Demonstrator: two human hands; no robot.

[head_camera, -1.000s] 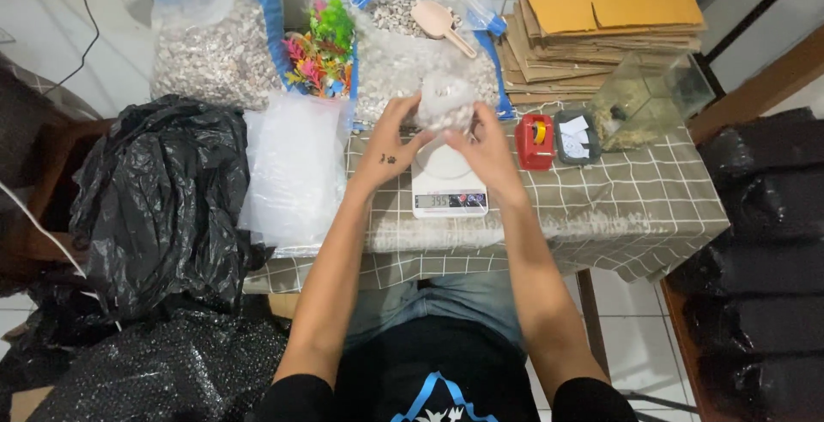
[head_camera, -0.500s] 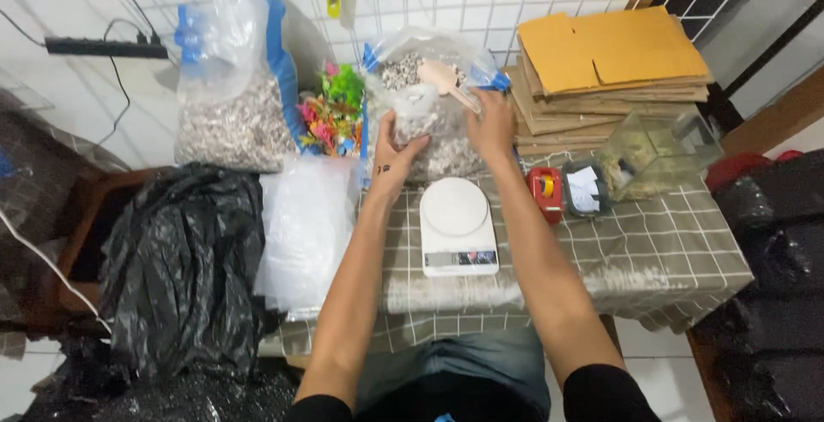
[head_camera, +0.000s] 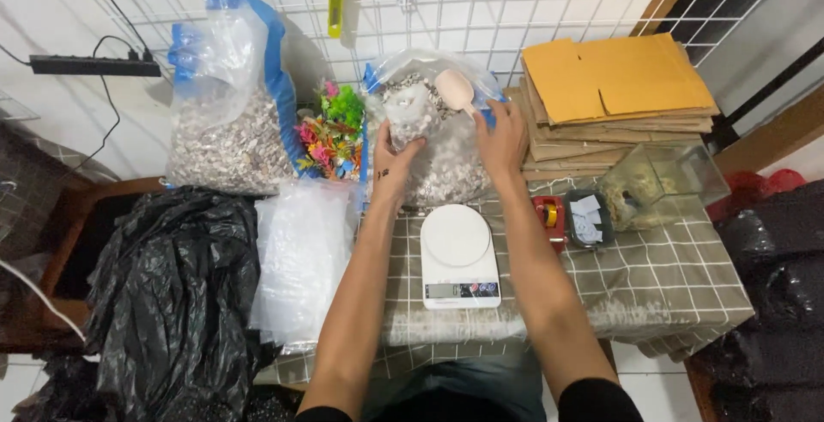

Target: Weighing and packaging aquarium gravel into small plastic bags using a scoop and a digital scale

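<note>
- Head view: the left hand (head_camera: 390, 160) is closed around a small clear bag (head_camera: 408, 115) filled with pale gravel-like pieces, holding it up at the mouth of the big open sack (head_camera: 446, 173) of the same pieces at the back of the table.
- The right hand (head_camera: 505, 139) has its fingers spread and reaches into the sack's open top, pressing on the plastic rim; whether it grips anything I cannot tell.
- A pale scoop (head_camera: 455, 89) lies in the sack, just beside the right hand's fingertips and right of the small bag.
- A white kitchen scale (head_camera: 457, 255) sits on the checked tablecloth (head_camera: 652, 285) between the two forearms, its round plate bare.
- Left of the sack stands a bunch of bright plastic plants (head_camera: 330, 134), and beyond them a second large sack (head_camera: 227, 121) with blue edges.
- A stack of clear plastic bags (head_camera: 300, 259) lies at the left edge of the table, beside black bin bags (head_camera: 163, 302).
- To the right are piled brown envelopes (head_camera: 614, 100), a clear box (head_camera: 657, 186) and a red tape dispenser (head_camera: 549, 216).
</note>
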